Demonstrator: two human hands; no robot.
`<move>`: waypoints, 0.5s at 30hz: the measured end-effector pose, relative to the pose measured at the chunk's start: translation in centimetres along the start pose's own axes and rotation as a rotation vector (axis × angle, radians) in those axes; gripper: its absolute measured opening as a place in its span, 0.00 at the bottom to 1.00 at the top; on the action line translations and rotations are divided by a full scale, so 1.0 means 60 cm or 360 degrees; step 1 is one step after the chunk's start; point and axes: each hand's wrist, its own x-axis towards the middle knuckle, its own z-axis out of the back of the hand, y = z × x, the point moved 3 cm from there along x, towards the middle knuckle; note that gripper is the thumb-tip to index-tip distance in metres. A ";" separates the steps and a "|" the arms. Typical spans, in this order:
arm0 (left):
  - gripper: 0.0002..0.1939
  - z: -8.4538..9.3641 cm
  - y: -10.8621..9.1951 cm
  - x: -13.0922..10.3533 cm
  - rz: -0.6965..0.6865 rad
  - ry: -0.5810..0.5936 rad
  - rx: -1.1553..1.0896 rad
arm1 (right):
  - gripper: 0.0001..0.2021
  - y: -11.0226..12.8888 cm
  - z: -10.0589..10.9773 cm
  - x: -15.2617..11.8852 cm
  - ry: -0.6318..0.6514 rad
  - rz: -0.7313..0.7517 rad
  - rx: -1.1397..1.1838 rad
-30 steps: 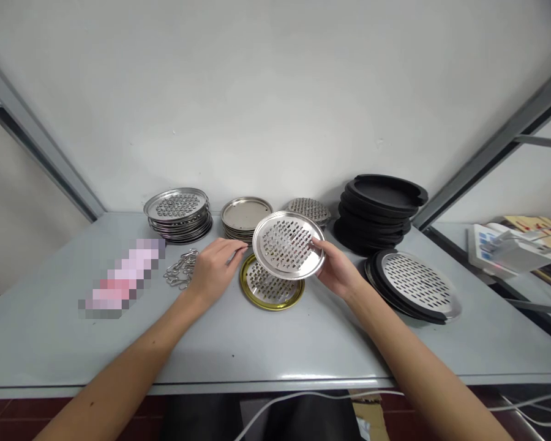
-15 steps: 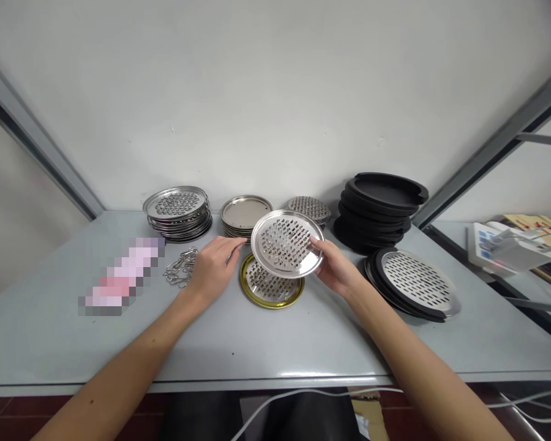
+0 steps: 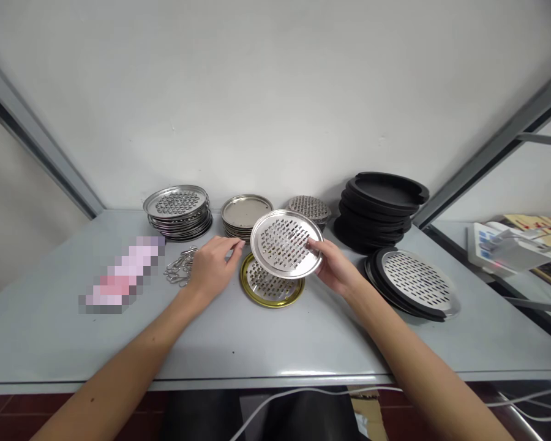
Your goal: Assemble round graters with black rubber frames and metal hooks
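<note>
My right hand (image 3: 335, 266) grips the right edge of a round metal grater plate (image 3: 282, 245), thumb on its top face. The plate is tilted, raised above a gold-rimmed grater plate (image 3: 272, 301) lying on the table and partly covering it. To the left of the raised plate, apart from it, is my left hand (image 3: 215, 264), thumb and fingers pinched together; anything between them is too small to make out. Just beside that hand lies a pile of metal clips (image 3: 179, 269). Behind both hands stands a stack of shallow round metal lids (image 3: 247, 211).
Grater plates with wire clips are stacked (image 3: 177, 205) at the back left. Perforated discs (image 3: 308, 207) sit behind the raised plate. Black round trays (image 3: 381, 208) rise at the back right, before more black-rimmed plates (image 3: 416, 278). A power strip (image 3: 491, 248) and cables are farther right.
</note>
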 end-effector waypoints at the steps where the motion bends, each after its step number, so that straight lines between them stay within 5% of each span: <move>1: 0.08 -0.001 0.000 0.000 0.0006 0.0010 0.0002 | 0.07 0.000 0.000 0.000 0.0002 0.0003 -0.0003; 15: 0.09 -0.007 0.002 -0.003 0.0065 0.0104 0.0015 | 0.07 -0.002 0.001 0.000 0.0022 -0.0018 0.0033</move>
